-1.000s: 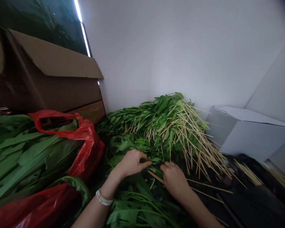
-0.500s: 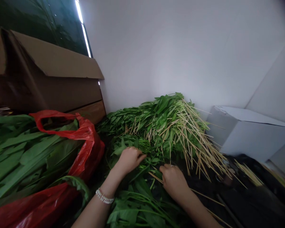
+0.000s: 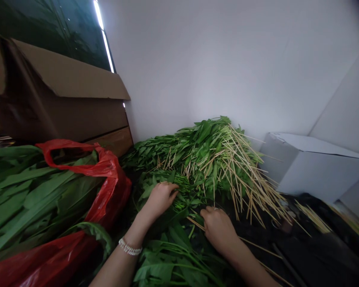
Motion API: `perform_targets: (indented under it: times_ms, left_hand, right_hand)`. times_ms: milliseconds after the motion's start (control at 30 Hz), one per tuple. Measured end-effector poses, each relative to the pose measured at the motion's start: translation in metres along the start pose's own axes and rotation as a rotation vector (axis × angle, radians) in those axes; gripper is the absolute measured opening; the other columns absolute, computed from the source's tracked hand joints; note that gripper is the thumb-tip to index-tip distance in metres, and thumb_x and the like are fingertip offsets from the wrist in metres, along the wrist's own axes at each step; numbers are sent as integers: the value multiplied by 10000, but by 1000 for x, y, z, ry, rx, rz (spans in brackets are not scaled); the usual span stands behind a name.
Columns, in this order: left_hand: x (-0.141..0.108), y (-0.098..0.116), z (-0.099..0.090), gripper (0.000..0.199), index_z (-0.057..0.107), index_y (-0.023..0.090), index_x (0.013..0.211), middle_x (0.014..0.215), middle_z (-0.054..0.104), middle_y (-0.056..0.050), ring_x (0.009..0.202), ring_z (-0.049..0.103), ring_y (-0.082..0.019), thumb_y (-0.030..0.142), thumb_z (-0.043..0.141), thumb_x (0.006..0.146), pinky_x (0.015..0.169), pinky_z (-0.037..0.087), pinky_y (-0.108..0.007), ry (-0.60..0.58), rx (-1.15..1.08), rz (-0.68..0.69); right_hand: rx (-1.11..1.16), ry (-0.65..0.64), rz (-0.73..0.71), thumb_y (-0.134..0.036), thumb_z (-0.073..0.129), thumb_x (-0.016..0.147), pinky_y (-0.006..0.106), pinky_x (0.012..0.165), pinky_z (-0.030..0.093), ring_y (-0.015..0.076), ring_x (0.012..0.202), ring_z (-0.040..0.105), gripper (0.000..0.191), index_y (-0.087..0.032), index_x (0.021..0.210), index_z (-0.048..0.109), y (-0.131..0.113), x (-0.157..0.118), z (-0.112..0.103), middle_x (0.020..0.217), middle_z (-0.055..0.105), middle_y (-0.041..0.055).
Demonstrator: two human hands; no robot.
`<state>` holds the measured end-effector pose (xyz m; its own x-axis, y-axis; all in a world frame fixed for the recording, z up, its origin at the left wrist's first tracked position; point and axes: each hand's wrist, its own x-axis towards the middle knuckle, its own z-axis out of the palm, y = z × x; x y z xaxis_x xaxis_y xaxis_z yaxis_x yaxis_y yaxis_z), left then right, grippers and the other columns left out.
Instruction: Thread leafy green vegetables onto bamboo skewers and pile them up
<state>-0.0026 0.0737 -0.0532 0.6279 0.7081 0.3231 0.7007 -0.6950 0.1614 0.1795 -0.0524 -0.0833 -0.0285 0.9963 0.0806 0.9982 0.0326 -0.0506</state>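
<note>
My left hand (image 3: 162, 196) hovers over or rests on a bunch of cut green stems (image 3: 182, 187); its thumb and forefinger are a little apart, with nothing visible between them. A beaded bracelet (image 3: 130, 246) circles that wrist. My right hand (image 3: 217, 225), wearing a ring, is closed with its fingertips curled downward among the greens. What it holds, if anything, is hidden. Close to its fingers, a thin pale stick (image 3: 196, 224) pokes out. Below and between both hands lie loose leafy stems (image 3: 173, 263) with broad leaves.
Behind my hands, a large pile of leafy greens (image 3: 194, 139) with many thin sticks (image 3: 248, 179) leans near the wall. To the left are a red plastic bag (image 3: 113, 187) full of long leaves and a cardboard box (image 3: 77, 79). A white box (image 3: 323, 171) stands right.
My left hand has shifted slightly left and its thumb and forefinger show a gap. My right hand stays almost where it was, still closed.
</note>
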Motion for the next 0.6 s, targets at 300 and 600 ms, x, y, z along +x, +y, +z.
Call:
perform_targets:
  times_ms: [300,600]
  left_hand:
    - [-3,1,-19,141,691,220,812,827,699,-13,828,614,-181,348,635,796,763,435,-260,-100,-225,89]
    - [1,0,-8,108,694,209,835,866,686,-36,870,617,-195,272,609,813,789,445,-279,-47,-196,126]
  right_hand:
    - [12,3,-7,-63,459,803,286,739,356,196,874,604,230,-180,908,627,1,0,0,916,648,67]
    - [10,6,-6,-67,443,815,291,741,367,198,862,609,227,-173,898,625,0,0,-3,911,653,79]
